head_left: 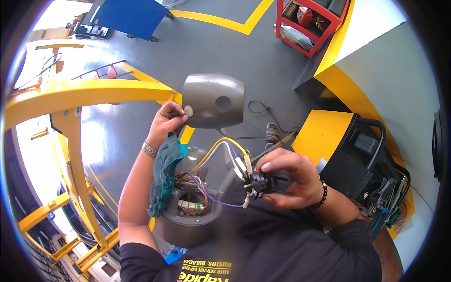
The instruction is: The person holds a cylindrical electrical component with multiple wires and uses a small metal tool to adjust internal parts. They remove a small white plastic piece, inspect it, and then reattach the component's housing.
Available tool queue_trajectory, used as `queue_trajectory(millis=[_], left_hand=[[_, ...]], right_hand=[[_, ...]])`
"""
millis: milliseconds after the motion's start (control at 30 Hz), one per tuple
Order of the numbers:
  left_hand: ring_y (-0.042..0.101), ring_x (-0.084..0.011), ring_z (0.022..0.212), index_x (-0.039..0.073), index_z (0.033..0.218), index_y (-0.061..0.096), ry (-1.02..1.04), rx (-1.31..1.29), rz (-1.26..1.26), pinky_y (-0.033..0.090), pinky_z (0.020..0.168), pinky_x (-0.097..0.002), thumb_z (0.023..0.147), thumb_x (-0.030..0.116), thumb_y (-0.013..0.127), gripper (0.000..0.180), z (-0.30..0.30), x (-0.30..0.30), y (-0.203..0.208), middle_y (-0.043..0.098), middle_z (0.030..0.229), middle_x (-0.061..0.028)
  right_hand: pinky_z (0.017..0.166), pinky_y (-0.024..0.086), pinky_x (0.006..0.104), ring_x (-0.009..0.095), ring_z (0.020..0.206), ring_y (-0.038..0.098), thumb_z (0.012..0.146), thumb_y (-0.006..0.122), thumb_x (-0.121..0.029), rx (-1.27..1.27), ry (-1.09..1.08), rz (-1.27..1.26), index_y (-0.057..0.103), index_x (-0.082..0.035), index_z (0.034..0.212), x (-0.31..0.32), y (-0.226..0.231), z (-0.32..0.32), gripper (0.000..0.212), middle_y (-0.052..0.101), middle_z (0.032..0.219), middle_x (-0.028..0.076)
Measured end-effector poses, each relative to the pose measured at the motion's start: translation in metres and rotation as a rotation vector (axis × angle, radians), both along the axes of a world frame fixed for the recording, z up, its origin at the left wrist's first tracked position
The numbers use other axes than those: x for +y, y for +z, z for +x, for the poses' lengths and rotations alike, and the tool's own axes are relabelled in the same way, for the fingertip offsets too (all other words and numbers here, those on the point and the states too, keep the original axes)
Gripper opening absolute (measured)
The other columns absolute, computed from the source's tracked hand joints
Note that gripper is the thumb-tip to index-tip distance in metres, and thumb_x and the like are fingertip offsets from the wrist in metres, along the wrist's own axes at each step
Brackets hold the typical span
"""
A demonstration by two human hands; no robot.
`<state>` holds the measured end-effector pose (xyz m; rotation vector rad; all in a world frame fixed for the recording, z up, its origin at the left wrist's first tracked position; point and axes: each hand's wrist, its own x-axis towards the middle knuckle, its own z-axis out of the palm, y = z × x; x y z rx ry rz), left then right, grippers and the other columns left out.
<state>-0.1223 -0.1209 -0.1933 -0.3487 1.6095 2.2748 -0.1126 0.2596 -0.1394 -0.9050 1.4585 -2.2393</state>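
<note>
Pinched in my left hand [170,117] is a small round coin-like disc [188,111], held against or just beside a smooth grey-brown rounded housing [211,89]. My right hand [296,181] grips a black rotary switch [261,183] between thumb and fingers. Yellow, white, blue and purple wires [217,145] run from the switch to an open-ended motor housing [188,230] close to my body. Copper windings and bundled wires show inside its rim. A dark green rag [165,174] hangs over the left side of this housing, beside my left forearm.
Yellow lift arms [94,91] stand at the left. A black machine with a yellow top [324,136] stands to the right, with tools hanging beside it. A red shelf cart [307,28] and a blue cart [129,18] are farther off. A cable [268,110] lies on the grey floor.
</note>
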Motion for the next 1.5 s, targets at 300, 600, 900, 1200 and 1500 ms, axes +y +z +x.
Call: queue_trajectory(millis=[300,600,900,1200,1500], left_hand=[[0.062,-0.0208,0.114,0.005,0.142,0.050,0.052,-0.079,0.147,0.044,0.108,-0.0384,0.089,-0.012,0.057,0.056,0.012,0.001,0.008,0.065,0.124,-0.0121],[0.065,-0.0226,0.109,0.001,0.140,0.048,0.068,-0.211,-0.201,0.056,0.094,-0.0377,0.092,-0.010,0.052,0.050,-0.020,0.044,0.033,0.063,0.123,-0.0158],[0.062,-0.0249,0.109,-0.007,0.135,0.053,0.143,-0.517,-0.489,0.053,0.094,-0.0391,0.097,-0.001,0.050,0.038,-0.022,0.024,-0.030,0.062,0.121,-0.0163],[0.064,-0.0222,0.101,0.002,0.153,0.033,0.106,-0.405,-0.532,0.052,0.089,-0.0338,0.088,-0.004,0.057,0.069,-0.015,0.011,-0.048,0.063,0.118,-0.0184],[0.063,-0.0187,0.092,0.002,0.134,0.055,-0.129,-0.703,-0.796,0.052,0.082,-0.0332,0.095,0.025,0.064,0.046,-0.007,0.013,-0.087,0.066,0.113,-0.0104]], right_hand=[[0.081,0.054,0.0342,0.027,0.094,0.069,0.075,0.084,-0.006,0.109,-0.039,0.079,0.060,-0.002,0.118,-0.001,-0.002,-0.004,0.049,0.069,0.106,0.015],[0.083,0.054,0.0337,0.027,0.094,0.069,0.074,0.085,-0.008,0.028,-0.011,0.015,0.061,-0.001,0.116,-0.001,-0.008,-0.003,0.048,0.070,0.104,0.015],[0.080,0.054,0.0340,0.027,0.092,0.069,0.074,0.086,-0.011,0.038,-0.033,0.048,0.061,-0.001,0.114,0.007,-0.013,-0.002,0.048,0.070,0.103,0.015],[0.080,0.054,0.0331,0.027,0.089,0.070,0.075,0.086,-0.013,0.022,-0.023,0.075,0.061,-0.001,0.112,0.005,-0.016,-0.003,0.046,0.070,0.101,0.014],[0.077,0.054,0.0341,0.028,0.087,0.069,0.073,0.087,-0.014,0.085,-0.033,0.130,0.062,-0.002,0.112,0.009,-0.007,-0.008,0.048,0.070,0.100,0.014]])
